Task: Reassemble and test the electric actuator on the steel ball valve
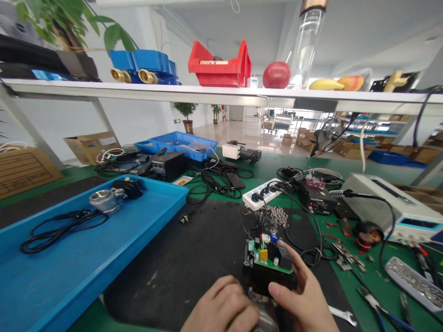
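Note:
Both my hands hold a small black device [258, 276] with an exposed green circuit board [268, 258] on top, over the black mat [194, 258]. My right hand [304, 302] wraps its right side, thumb across the front and fingers behind. My left hand [223, 309] is curled against its lower left, over a metal part [265, 316] at the bottom edge. The board carries a yellow block, a blue part and black components.
A big blue tray [86, 258] at left holds a black cable [58, 228] and a metal part [104, 200]. A white power strip [261, 193], tangled cables, a pile of small metal rings [275, 216], a white bench instrument [391, 205], pliers [380, 309] and a wrench [342, 315] lie around.

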Motion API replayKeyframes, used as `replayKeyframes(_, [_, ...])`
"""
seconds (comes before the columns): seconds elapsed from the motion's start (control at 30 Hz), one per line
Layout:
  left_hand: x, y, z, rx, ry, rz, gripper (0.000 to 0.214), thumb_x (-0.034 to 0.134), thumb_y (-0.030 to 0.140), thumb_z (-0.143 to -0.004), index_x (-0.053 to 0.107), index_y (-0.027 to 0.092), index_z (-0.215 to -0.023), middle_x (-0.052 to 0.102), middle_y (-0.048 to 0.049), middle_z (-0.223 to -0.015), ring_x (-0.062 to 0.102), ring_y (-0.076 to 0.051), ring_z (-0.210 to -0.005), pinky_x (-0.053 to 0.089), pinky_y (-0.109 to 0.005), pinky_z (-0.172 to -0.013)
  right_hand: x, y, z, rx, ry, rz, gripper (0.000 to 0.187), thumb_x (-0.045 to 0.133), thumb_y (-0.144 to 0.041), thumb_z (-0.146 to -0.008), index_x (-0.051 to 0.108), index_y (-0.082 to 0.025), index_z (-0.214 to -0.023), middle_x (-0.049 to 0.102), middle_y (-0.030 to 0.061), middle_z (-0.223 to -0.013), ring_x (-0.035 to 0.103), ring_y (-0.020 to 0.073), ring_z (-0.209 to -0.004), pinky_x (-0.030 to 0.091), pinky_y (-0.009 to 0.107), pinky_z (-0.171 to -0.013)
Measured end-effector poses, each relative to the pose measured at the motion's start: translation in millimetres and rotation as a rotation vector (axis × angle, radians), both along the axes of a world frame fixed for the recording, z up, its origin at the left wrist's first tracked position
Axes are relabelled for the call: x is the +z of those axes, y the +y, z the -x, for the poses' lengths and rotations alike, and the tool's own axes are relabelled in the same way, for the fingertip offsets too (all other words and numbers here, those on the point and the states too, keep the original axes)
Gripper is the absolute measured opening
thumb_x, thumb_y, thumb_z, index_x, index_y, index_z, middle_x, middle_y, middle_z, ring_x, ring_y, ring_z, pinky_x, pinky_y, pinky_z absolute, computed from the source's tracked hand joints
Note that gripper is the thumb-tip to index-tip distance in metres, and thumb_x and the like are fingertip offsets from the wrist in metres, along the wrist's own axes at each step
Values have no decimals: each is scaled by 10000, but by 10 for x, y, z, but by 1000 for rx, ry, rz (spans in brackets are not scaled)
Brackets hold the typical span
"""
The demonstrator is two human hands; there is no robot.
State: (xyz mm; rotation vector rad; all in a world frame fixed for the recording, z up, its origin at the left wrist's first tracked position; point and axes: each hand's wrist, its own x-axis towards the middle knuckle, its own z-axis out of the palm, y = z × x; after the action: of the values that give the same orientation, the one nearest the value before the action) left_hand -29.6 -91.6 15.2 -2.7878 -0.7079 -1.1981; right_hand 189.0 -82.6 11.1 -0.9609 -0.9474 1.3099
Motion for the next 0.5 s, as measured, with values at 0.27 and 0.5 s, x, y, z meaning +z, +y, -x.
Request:
replayKeyframes(0.27, [19,690,50,-127,-442,890,1297,757,858,-518,261,232,-1541,343,-180,-1553,427,-417,-1401,369,-548,-1177,185,289,145,100,14,-39,988,942,-265,-562,440,-264,-1413,548,162,-1492,572,335,-1329,531,432,-1044])
replayKeyframes(0.5, [-191,1055,-52,-199,-479,823,833,752,691,-652,441,212,-1259,610,-97,-1086,622,-289,-939,509,-422,-863,182,500,-58,418,-90,57,1078,958,-408,-572,358,-278,-1458,505,176,-1520,605,323,-1286,491,456,-1070])
